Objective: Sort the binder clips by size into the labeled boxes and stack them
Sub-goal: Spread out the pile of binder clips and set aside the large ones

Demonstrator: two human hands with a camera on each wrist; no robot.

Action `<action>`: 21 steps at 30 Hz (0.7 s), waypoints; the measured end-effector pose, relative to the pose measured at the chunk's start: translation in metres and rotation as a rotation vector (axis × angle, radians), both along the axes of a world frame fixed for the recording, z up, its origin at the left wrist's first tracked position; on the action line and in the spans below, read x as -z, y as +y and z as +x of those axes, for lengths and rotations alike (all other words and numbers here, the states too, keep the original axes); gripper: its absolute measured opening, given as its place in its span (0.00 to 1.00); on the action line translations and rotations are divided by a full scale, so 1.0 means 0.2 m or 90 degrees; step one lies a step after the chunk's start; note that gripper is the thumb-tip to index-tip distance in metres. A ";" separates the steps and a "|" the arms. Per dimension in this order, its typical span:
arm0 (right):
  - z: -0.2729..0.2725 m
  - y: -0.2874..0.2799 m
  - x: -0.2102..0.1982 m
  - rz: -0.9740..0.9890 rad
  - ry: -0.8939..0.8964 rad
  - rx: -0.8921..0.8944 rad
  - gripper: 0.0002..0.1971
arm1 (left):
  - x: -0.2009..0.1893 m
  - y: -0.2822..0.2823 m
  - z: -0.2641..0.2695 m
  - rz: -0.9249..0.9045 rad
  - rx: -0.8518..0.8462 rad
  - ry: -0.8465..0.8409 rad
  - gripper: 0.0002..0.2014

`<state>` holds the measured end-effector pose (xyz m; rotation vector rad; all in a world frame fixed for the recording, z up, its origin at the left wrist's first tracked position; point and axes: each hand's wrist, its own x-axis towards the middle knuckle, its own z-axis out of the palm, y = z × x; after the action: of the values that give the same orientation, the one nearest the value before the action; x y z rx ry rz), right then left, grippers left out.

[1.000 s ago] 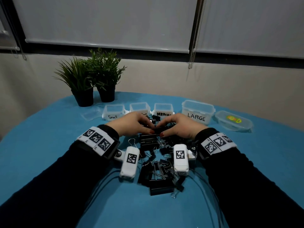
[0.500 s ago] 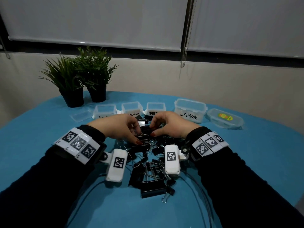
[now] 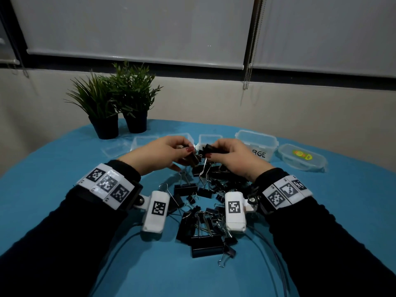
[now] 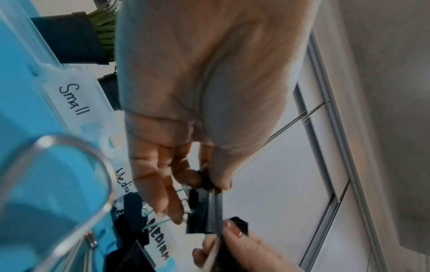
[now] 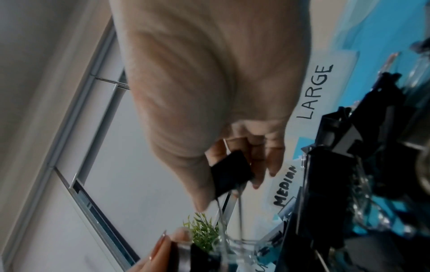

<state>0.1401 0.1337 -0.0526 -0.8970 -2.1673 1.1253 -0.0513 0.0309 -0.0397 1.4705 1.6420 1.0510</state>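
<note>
A heap of black binder clips [image 3: 205,213] of mixed sizes lies on the blue table in front of me. Both hands hover above its far edge, close together. My left hand [image 3: 188,154] pinches a black clip [image 3: 192,160], seen in the left wrist view as a clip [image 4: 204,208] between thumb and fingers. My right hand [image 3: 209,154] pinches another black clip [image 3: 209,147]; in the right wrist view this clip [image 5: 230,173] has its wire handles hanging down. Behind the hands stand the Small box [image 3: 143,142], two medium boxes [image 3: 209,139] and the LARGE box [image 3: 257,143].
Two potted plants [image 3: 120,108] stand at the back left. A shut box with a sticker [image 3: 302,157] sits right of the LARGE box, and a loose clear lid [image 3: 113,150] lies left of the Small box. Cables run along the near table.
Both hands have risen off the heap, each lifting a black clip. They now hold the clips in the air nearer the boxes.
</note>
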 end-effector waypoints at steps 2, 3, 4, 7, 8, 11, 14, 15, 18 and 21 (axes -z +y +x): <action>-0.01 0.00 0.00 -0.029 0.087 0.030 0.09 | -0.01 0.00 0.01 0.028 0.002 -0.026 0.06; -0.01 0.00 -0.01 -0.055 0.129 0.035 0.11 | -0.02 0.00 0.02 0.039 0.005 -0.034 0.08; -0.01 -0.01 -0.01 -0.086 0.167 0.035 0.12 | -0.02 -0.01 0.03 0.047 0.007 -0.043 0.11; -0.03 -0.02 -0.02 -0.221 0.263 0.003 0.10 | -0.03 -0.01 0.05 0.049 0.032 -0.051 0.15; -0.04 -0.02 -0.02 -0.255 0.280 -0.009 0.12 | -0.02 -0.01 0.06 0.047 0.048 -0.046 0.12; -0.06 -0.03 0.01 -0.262 0.267 -0.042 0.10 | 0.00 -0.01 0.08 0.039 0.087 -0.033 0.03; -0.05 -0.04 0.02 -0.224 0.258 -0.037 0.12 | -0.01 -0.02 0.09 0.038 0.110 -0.070 0.04; -0.05 -0.04 0.01 -0.219 0.263 -0.030 0.12 | -0.02 -0.02 0.09 0.038 0.115 -0.104 0.05; -0.03 -0.03 0.00 -0.254 0.248 -0.040 0.12 | -0.04 -0.02 0.09 0.044 0.130 -0.212 0.04; -0.04 -0.04 0.00 -0.296 0.236 -0.055 0.14 | -0.04 -0.01 0.08 0.040 0.080 -0.197 0.06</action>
<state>0.1326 0.1251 -0.0518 -0.7095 -1.6848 1.7307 -0.0346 0.0279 -0.0319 1.3535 1.2941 1.2011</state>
